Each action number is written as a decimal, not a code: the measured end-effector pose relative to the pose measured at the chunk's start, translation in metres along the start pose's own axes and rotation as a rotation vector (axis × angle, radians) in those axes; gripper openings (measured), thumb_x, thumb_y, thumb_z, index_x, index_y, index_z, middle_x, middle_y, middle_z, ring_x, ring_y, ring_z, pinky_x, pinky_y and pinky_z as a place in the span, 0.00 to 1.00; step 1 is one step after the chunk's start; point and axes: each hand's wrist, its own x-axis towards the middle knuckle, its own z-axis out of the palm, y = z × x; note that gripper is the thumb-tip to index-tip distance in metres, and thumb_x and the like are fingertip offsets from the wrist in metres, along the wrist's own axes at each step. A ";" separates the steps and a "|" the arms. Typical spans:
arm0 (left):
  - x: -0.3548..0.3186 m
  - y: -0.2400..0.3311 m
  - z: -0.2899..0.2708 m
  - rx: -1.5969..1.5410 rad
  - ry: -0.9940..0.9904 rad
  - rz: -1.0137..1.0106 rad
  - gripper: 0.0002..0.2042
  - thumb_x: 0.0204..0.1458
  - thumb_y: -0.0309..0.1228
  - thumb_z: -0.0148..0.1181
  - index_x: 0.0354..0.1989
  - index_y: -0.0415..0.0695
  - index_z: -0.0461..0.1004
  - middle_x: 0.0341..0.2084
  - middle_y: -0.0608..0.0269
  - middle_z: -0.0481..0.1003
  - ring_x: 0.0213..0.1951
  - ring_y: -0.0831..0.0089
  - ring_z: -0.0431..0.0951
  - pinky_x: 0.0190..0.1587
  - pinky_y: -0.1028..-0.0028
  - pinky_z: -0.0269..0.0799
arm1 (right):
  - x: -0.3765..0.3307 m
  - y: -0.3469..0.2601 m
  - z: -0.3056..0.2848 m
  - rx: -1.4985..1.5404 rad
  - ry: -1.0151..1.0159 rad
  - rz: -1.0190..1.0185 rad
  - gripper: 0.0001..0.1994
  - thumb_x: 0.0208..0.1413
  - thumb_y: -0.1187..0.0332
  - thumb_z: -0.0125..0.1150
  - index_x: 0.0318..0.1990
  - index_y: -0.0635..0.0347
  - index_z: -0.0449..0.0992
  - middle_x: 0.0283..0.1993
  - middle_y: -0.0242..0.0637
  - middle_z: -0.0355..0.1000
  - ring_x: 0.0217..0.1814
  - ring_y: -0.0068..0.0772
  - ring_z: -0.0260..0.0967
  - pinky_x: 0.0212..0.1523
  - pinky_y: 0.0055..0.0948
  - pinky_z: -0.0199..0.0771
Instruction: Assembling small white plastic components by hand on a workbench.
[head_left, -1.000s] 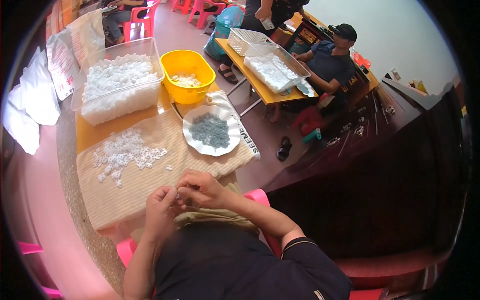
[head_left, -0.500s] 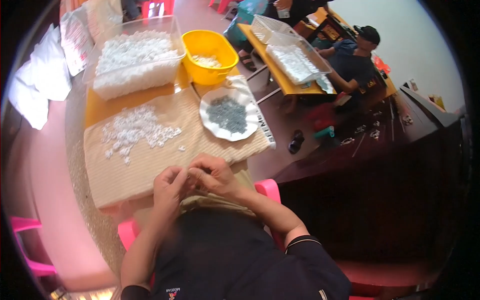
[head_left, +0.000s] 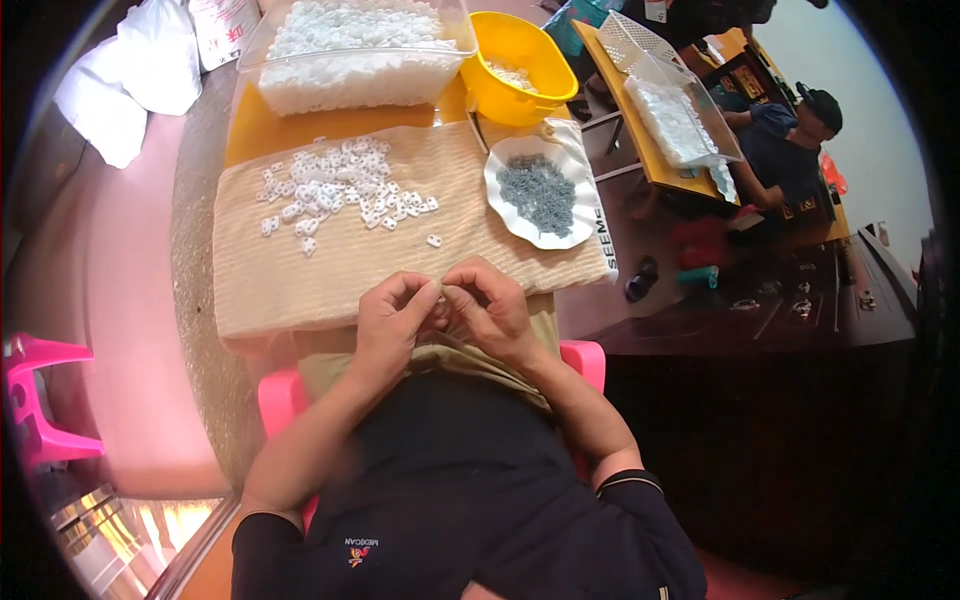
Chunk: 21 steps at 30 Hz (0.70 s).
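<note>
My left hand point(head_left: 393, 318) and my right hand point(head_left: 490, 308) meet just past the near edge of the cloth-covered table, above my lap. Thumb and fingers of each are pinched together, tip to tip. Whatever sits between them is too small or hidden to make out. Beyond them, a loose spread of small white plastic pieces with holes point(head_left: 340, 185) lies on the beige ribbed cloth point(head_left: 290, 290). One single white piece point(head_left: 434, 241) rests apart, closest to my hands. To the right, a white wavy-rimmed plate point(head_left: 497, 205) holds a heap of small grey parts point(head_left: 540, 195).
A clear bin point(head_left: 262, 62) full of white pieces stands at the back, beside a yellow tub point(head_left: 520, 105). White sacks point(head_left: 155, 60) lie far left. At another table point(head_left: 655, 165) on the right, a person point(head_left: 795, 150) sits by a second bin. A pink stool point(head_left: 50, 400) is at left.
The view has shifted, so the table and its contents appear higher and further right. My hands stay pinched together in front of me, fingertips slightly readjusted.
</note>
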 end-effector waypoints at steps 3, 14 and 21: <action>-0.003 0.005 -0.004 0.026 0.045 -0.033 0.08 0.59 0.31 0.56 0.36 0.38 0.73 0.26 0.67 0.74 0.26 0.82 0.74 0.32 0.81 0.74 | 0.001 0.005 0.007 0.002 0.002 0.009 0.04 0.57 0.77 0.58 0.39 0.67 0.73 0.36 0.34 0.68 0.35 0.18 0.67 0.34 0.18 0.69; -0.009 0.010 -0.029 0.000 0.070 0.007 0.08 0.59 0.31 0.56 0.36 0.38 0.74 0.25 0.67 0.74 0.26 0.82 0.74 0.32 0.81 0.74 | 0.009 0.015 0.034 -0.136 -0.014 -0.118 0.04 0.56 0.79 0.59 0.38 0.66 0.72 0.36 0.33 0.67 0.33 0.19 0.66 0.32 0.19 0.67; -0.013 0.019 -0.035 -0.112 0.078 -0.076 0.07 0.58 0.31 0.56 0.35 0.40 0.74 0.26 0.66 0.75 0.27 0.80 0.75 0.32 0.80 0.74 | 0.015 0.014 0.041 -0.393 0.000 -0.399 0.07 0.52 0.82 0.59 0.37 0.64 0.71 0.34 0.39 0.68 0.31 0.28 0.68 0.29 0.25 0.68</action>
